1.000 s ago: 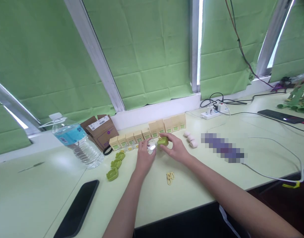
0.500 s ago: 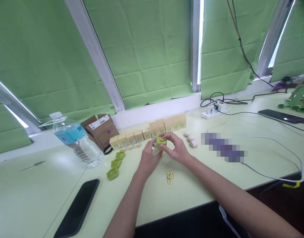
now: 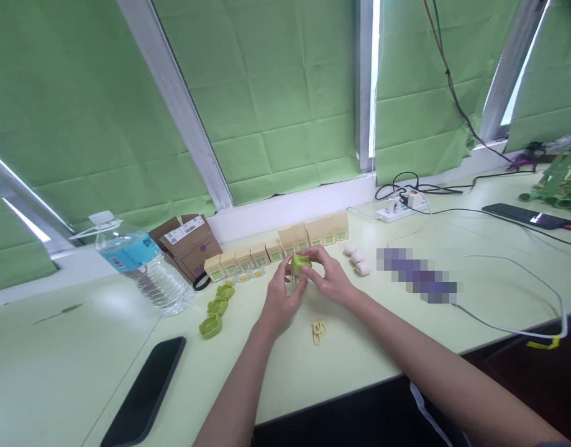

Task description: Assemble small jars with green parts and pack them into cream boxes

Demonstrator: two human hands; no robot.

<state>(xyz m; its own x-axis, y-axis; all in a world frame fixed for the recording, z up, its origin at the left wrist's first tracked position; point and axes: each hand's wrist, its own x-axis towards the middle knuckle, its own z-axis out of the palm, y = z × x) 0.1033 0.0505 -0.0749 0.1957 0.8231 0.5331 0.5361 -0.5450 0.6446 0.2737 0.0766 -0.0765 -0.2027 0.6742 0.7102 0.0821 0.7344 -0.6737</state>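
Between my two hands is a small green-topped container with a clear lower part [image 3: 301, 263]. My left hand [image 3: 280, 297] grips its left side and the clear lower part. From the right, the thumb and fingers of my right hand [image 3: 332, 278] press on the green top. Closer to me lie a few pale yellow loop-shaped pieces [image 3: 318, 331]. Left of my hands, 3 green hollow caps [image 3: 211, 326] form a line on the table. Several clear pieces with yellow centres [image 3: 243, 278] lie behind them, and white rounded pieces [image 3: 361, 267] lie beyond my right hand.
Small cream boxes with green windows [image 3: 235, 261] line the back, by an open brown carton [image 3: 196, 248] and a large water bottle [image 3: 148, 267]. A black phone [image 3: 148, 388] lies front left. A power strip [image 3: 397, 212] and cables run along the right.
The green top has tilted and turned between my fingers, and my right hand has shifted slightly left. Both hands keep their hold; the things on the table lie as before.
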